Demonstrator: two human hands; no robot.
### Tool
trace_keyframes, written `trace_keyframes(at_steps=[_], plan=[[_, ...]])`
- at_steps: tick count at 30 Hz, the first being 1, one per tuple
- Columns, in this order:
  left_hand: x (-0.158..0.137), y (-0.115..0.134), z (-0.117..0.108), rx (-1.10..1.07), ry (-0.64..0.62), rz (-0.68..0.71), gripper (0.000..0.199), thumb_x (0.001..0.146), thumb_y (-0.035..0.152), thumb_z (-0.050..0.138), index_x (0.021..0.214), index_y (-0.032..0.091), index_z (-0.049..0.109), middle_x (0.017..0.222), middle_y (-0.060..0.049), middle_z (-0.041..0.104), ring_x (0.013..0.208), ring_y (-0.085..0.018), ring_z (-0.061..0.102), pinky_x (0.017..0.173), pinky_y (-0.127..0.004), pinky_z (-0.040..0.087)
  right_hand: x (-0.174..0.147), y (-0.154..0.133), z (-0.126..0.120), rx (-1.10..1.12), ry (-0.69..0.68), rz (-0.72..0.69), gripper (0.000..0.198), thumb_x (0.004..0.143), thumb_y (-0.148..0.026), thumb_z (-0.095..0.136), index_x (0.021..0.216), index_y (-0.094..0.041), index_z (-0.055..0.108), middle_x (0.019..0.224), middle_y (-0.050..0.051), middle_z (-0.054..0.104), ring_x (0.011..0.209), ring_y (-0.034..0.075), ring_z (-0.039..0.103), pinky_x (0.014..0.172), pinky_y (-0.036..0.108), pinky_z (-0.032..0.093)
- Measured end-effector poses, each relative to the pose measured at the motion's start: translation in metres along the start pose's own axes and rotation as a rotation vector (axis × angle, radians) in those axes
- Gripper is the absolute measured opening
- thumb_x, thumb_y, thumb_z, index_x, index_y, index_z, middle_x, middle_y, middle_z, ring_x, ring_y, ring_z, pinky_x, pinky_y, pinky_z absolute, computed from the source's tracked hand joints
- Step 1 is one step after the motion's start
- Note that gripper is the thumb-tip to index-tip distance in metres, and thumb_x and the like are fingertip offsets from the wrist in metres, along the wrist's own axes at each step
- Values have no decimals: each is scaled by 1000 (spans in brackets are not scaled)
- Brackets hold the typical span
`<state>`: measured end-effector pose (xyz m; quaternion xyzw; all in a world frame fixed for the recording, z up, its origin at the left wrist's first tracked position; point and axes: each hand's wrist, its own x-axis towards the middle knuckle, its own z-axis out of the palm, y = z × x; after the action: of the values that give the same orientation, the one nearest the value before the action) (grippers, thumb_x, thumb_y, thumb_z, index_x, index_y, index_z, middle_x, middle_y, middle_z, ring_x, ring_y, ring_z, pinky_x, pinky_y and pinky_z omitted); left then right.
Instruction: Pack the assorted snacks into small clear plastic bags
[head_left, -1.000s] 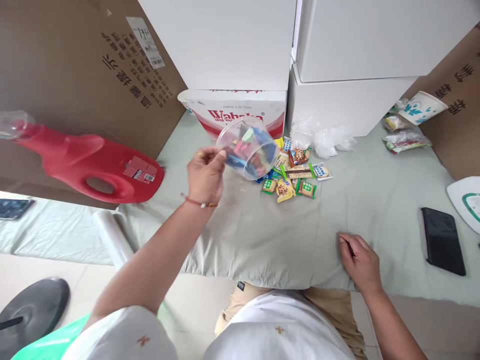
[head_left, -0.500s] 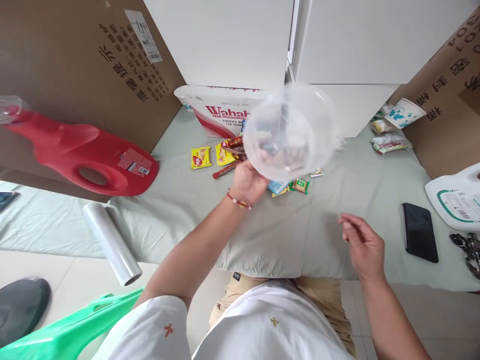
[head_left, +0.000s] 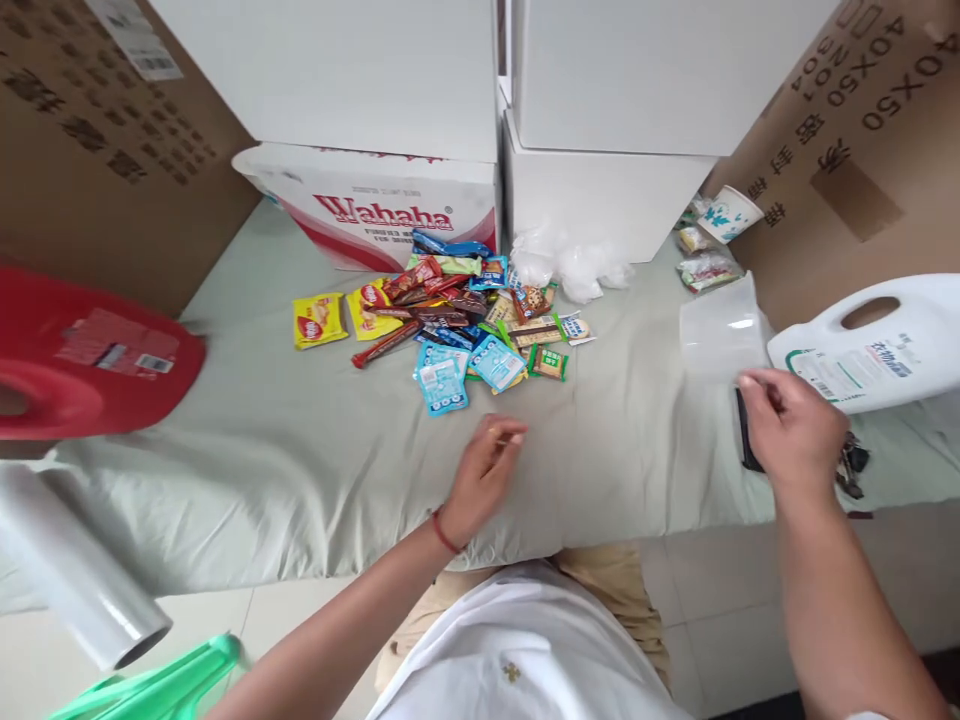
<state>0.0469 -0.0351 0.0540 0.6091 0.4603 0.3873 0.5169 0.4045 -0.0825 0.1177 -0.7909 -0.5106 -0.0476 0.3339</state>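
Note:
My right hand (head_left: pixel 799 435) is closed at the near edge of a translucent plastic tub (head_left: pixel 724 325), which is tipped on its side beside the white detergent bottle (head_left: pixel 877 345). Over the cloth, my left hand (head_left: pixel 486 475) has its fingers loosely bent and apart, and nothing shows in it. Just beyond it is a heap of wrapped snacks, with light-blue packets (head_left: pixel 442 380) at the front and a small green-edged biscuit packet (head_left: pixel 549 363) at its right. Two yellow packets (head_left: pixel 319 320) lie on the heap's left side.
Behind the snacks stand a Wahaha carton (head_left: pixel 405 205) and white boxes (head_left: pixel 600 80); crumpled clear plastic (head_left: pixel 574 265) lies there too. A red jug (head_left: pixel 105 350) and a film roll (head_left: pixel 75 570) are at left. A black phone (head_left: pixel 746 435) and keys (head_left: pixel 853 465) lie partly hidden by my right hand.
The translucent tub has passed from my left hand to my right and is now at the right side. My left hand has drawn back toward me. The view has shifted rightward.

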Motion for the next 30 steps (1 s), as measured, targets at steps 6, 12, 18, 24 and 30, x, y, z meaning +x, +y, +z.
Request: trace_keyframes(at_steps=[6,12,18,24,30], plan=[[-39,-46,-83,758,290,218,18,96,30,54,100,22,69,109,-11,65,105,-27,62,93,-43,52,103,69,52,-377,-172,47,14,87,-17,67,77,-11,75,74,5,67,61,10,46,66,34,22],[-73,-77,-115,1061,329,196,18,94,28,54,105,21,66,109,-14,67,106,-33,62,94,-49,51,180,96,105,-281,-123,83,32,87,-20,62,59,-4,63,80,5,70,61,3,45,65,33,22],[-70,-75,-106,1120,345,244,14,92,23,54,102,22,64,102,-12,69,99,-31,65,92,-46,51,247,93,139,-290,-128,91,47,84,-32,47,47,-3,50,95,17,72,90,11,66,70,35,31],[-73,-71,-105,1101,358,202,12,92,25,57,102,21,63,103,-12,69,100,-30,65,90,-43,52,275,82,160,-334,-157,107,56,84,-41,46,69,10,63,111,33,66,115,30,66,76,46,34],[-85,-63,-104,920,617,-36,20,87,26,59,74,25,43,70,1,51,58,-16,52,57,-29,42,239,72,157,-356,24,-1,77,91,-47,67,141,9,49,142,41,44,126,33,60,81,44,42]])
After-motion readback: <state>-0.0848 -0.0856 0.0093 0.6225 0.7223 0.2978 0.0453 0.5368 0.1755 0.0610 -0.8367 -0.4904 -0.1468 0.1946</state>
